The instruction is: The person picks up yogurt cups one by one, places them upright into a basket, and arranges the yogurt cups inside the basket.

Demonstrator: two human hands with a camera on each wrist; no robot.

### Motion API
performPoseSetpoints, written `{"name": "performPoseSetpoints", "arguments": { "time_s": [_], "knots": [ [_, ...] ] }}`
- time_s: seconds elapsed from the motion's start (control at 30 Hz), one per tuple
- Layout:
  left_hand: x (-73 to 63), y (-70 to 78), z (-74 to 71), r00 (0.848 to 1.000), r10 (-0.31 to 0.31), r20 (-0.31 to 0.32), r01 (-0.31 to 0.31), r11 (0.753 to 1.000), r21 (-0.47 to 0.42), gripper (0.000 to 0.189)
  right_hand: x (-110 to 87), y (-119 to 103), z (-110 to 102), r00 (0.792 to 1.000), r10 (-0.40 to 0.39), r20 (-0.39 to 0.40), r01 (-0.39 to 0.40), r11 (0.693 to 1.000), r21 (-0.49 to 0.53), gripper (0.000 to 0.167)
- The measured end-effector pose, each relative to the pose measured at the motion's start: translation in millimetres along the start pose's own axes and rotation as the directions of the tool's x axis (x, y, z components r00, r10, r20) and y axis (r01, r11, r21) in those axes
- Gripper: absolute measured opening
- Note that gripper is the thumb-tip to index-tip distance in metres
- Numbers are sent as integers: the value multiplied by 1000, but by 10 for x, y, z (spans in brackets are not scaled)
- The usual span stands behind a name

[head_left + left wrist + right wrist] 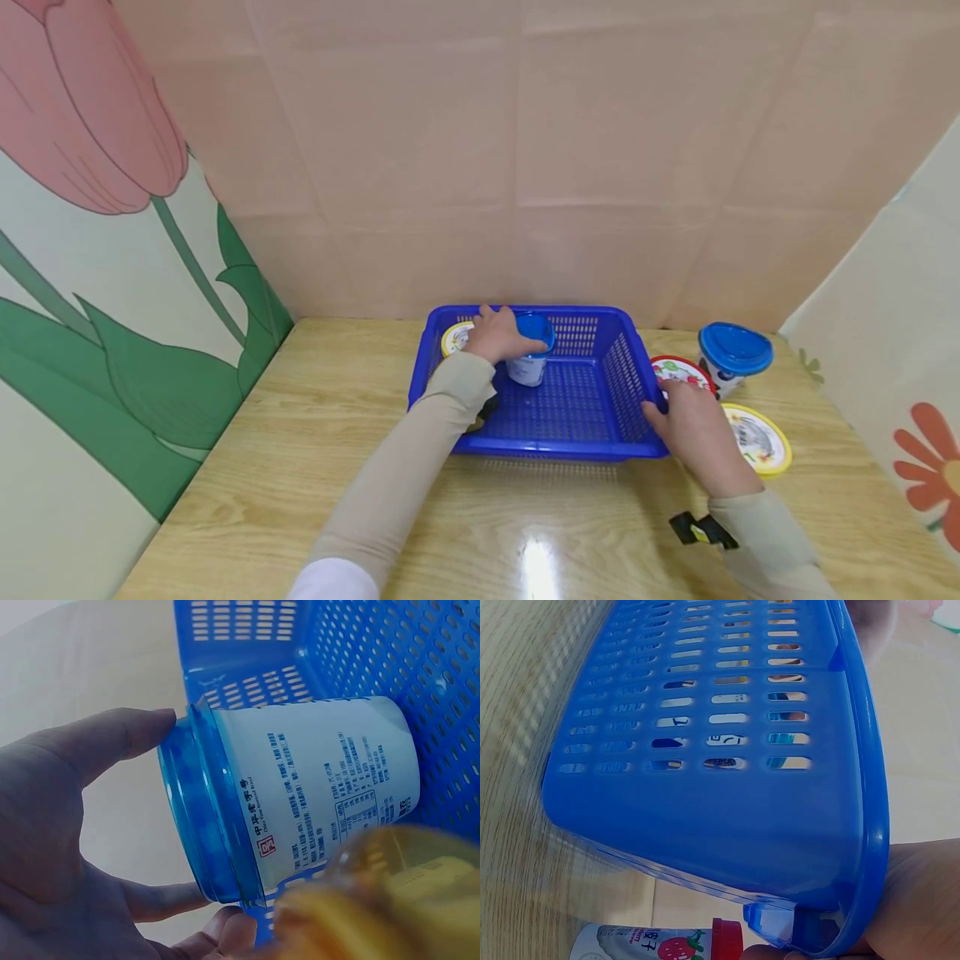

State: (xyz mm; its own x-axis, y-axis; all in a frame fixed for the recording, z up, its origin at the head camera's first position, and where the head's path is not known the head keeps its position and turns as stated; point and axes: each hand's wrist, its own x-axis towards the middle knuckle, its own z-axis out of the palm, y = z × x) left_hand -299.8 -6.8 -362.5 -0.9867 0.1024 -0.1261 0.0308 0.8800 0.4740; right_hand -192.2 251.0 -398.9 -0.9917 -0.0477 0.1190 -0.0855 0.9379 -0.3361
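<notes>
A white cup with a blue lid (528, 372) stands in the left part of the blue plastic basket (617, 450). My left hand (497, 336) holds this cup by its lid, thumb on one side and fingers on the other, as the left wrist view shows on the blue lid (214, 810). At the basket's right end, my right hand (701, 429) grips the rim. Left of the held cup sits a yellow-lidded cup (454, 338), partly hidden by the left hand. A blurred amber, see-through object (405, 892) lies close to the left wrist camera.
Outside the basket, to the right, stand a red-lidded cup (684, 372) with a strawberry print, a blue-lidded cup (737, 350) and a yellow-lidded cup (759, 440). The wooden table (315, 467) meets a pink-beige covered wall (420, 167) behind the basket.
</notes>
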Motion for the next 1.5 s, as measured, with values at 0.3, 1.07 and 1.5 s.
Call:
{"name": "performPoseSetpoints", "arguments": {
  "time_s": [0.3, 1.07, 1.5],
  "knots": [
    [-66, 33, -70, 1000, 14, 0, -14, 1000, -20, 83, -1, 15, -20, 1000, 6, 19, -6, 1000, -9, 50],
    [-648, -610, -460, 975, 184, -122, -186, 983, -1, 63, -16, -3, 8, 1000, -21, -20, 21, 1000, -6, 47],
    [-888, -961, -446, 984, 177, -27, -174, 982, 78, 96, -4, -11, -12, 1000, 10, 20, -10, 1000, -1, 48]
  ]
}}
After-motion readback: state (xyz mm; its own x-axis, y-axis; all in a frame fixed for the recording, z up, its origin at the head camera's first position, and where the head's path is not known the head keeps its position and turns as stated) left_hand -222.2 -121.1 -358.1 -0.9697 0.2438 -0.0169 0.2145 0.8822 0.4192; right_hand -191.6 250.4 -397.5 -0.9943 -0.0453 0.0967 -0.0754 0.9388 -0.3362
